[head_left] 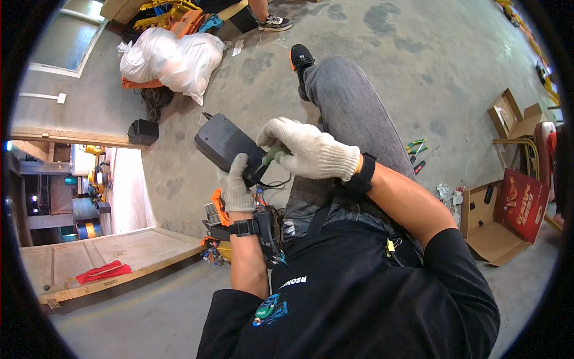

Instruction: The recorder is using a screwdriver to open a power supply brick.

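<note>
Both my hands wear off-white knitted gloves. My left hand (237, 190) is closed around the near end of a black rectangular plastic box (224, 142), thumb on top, holding it tilted above the floor. A thin black cable (280, 185) loops from the box's near end. Over that same end, my right hand (302, 146) has its fingers closed on a small green handle (273, 152). The handle's tip is hidden, so I cannot tell exactly what tool it is or whether it touches the box. Below my left hand lies orange and black equipment with loose wires (263, 221).
Pliers (414, 145) and a screwdriver (426, 160) lie on the floor beside my right leg. An open cardboard box (490, 224) stands at right, a white sack (173, 57) at far left. A wooden bench (149, 245) holds a red cloth (103, 272). Another person's foot (275, 23) shows at the back.
</note>
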`<state>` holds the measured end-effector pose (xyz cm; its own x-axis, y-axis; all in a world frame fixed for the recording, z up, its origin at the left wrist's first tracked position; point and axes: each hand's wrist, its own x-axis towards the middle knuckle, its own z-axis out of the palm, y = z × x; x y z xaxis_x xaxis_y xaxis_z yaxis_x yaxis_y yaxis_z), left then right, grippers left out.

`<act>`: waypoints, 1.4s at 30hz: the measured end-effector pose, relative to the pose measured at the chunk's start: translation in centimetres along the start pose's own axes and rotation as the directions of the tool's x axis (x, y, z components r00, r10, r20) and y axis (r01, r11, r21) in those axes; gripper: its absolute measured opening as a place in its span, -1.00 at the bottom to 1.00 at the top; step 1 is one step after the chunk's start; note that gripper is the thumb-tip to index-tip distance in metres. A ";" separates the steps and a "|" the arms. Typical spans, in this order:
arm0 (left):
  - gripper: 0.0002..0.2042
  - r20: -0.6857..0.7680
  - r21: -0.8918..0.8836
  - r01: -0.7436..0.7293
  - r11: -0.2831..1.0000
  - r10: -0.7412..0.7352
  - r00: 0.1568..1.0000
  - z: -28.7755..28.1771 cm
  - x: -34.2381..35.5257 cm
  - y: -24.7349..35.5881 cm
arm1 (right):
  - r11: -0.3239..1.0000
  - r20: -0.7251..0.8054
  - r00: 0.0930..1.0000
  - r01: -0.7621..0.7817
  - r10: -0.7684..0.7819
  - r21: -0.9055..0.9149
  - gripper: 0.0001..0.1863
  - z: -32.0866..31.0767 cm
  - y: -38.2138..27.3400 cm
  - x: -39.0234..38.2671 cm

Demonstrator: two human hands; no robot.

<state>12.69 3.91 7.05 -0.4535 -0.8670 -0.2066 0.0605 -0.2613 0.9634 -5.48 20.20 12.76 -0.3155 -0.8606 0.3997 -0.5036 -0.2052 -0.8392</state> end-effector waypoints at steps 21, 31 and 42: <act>-0.51 -0.003 0.053 -0.009 0.999 0.010 1.000 -0.4 0.0 -0.6 | 0.997 0.145 0.986 -0.080 0.082 -0.019 -0.73 -0.2 0.7 0.4; -0.55 -0.004 0.072 0.007 0.997 -0.006 1.000 -0.4 0.2 -0.7 | 0.975 0.135 0.969 -0.215 0.208 0.045 -0.65 0.0 0.9 0.3; -0.56 -0.031 0.064 -0.017 0.998 0.019 0.999 0.1 0.2 -0.2 | 0.956 0.139 0.947 -0.277 0.288 -0.093 -0.74 -0.5 0.4 0.4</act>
<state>12.46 3.81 6.80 -0.4247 -0.8845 -0.1931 0.0110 -0.2183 0.9758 -6.14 20.04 12.77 -0.3324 -0.9392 0.0856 -0.4691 0.0860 -0.8789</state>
